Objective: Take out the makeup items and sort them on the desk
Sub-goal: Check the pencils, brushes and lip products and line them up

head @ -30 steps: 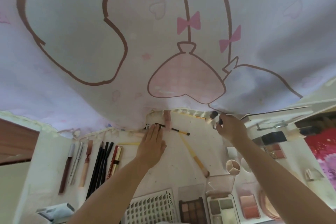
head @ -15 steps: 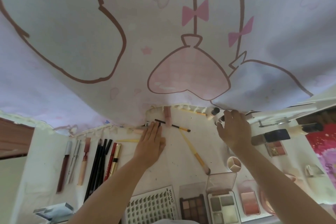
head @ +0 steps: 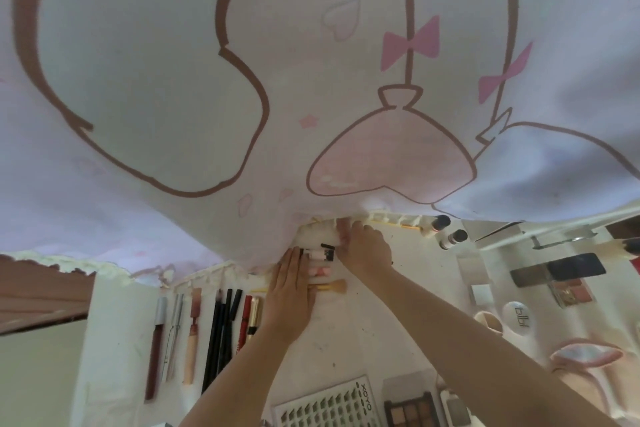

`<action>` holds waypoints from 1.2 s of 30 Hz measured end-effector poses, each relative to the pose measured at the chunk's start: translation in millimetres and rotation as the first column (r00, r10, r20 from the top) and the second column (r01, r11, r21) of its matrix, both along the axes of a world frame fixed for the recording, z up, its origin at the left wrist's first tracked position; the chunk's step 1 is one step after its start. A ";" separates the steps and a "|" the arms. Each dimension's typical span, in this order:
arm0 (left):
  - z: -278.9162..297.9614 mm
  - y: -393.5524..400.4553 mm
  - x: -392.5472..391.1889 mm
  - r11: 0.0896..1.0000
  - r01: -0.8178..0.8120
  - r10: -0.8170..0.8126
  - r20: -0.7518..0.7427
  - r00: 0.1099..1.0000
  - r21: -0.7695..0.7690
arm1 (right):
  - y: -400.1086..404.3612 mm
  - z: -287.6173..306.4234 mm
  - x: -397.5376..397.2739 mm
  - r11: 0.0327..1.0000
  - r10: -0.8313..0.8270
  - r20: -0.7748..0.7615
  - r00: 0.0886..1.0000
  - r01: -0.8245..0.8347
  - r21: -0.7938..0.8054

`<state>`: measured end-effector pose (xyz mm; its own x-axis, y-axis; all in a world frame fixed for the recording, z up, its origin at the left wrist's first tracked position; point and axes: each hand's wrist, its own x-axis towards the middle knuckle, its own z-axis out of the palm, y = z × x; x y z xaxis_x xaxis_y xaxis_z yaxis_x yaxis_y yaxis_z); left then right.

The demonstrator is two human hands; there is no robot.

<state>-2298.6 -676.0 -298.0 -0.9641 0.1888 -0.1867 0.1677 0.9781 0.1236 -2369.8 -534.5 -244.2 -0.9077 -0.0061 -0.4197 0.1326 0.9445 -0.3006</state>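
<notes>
My left hand [head: 291, 291] lies flat on the white desk [head: 374, 333], fingers together, its edge against a small cluster of makeup items. My right hand [head: 365, 250] rests on the other side of that cluster, fingertips reaching under the hanging cloth's edge. Between the hands lie a small black comb brush [head: 326, 251], pink-tipped pieces [head: 320, 270] and a yellow-handled brush [head: 333, 286]. Whether the right fingers hold anything is hidden. To the left, a row of black pencils [head: 221, 333], red and gold lipsticks [head: 250, 319] and lip glosses [head: 156, 347] lies sorted.
A large white cloth [head: 311, 80] with pink cartoon print hangs over the far half. Two small bottles [head: 452, 237] stand right of my hands. Compacts [head: 519, 321], a blush palette [head: 568, 291] and puffs [head: 585, 355] lie at right. A lash tray [head: 329, 406] and an eyeshadow palette [head: 410, 409] sit near.
My right hand has come left from the bottles to the cluster beside my left hand. The loose brushes that lay spread out now sit bunched between the two hands.
</notes>
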 end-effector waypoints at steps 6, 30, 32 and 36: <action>2.8 -1.1 -4.3 0.999 -0.034 0.035 -0.120 0.992 0.013 | -6.8 4.7 0.8 0.994 -0.111 -0.026 0.994 0.110 -0.026; 129.2 82.8 19.8 0.333 -0.190 0.239 0.113 0.965 0.924 | 66.1 121.1 63.6 0.837 -0.205 -0.140 0.969 0.099 -0.538; 134.3 82.6 27.6 0.307 -0.201 0.250 0.125 0.960 0.930 | 62.1 120.2 74.7 0.803 -0.227 -0.099 0.969 0.129 -0.582; 136.0 83.5 41.1 0.259 -0.322 0.336 0.228 0.914 0.911 | 53.0 117.1 94.5 0.809 -0.242 -0.151 0.958 0.114 -0.576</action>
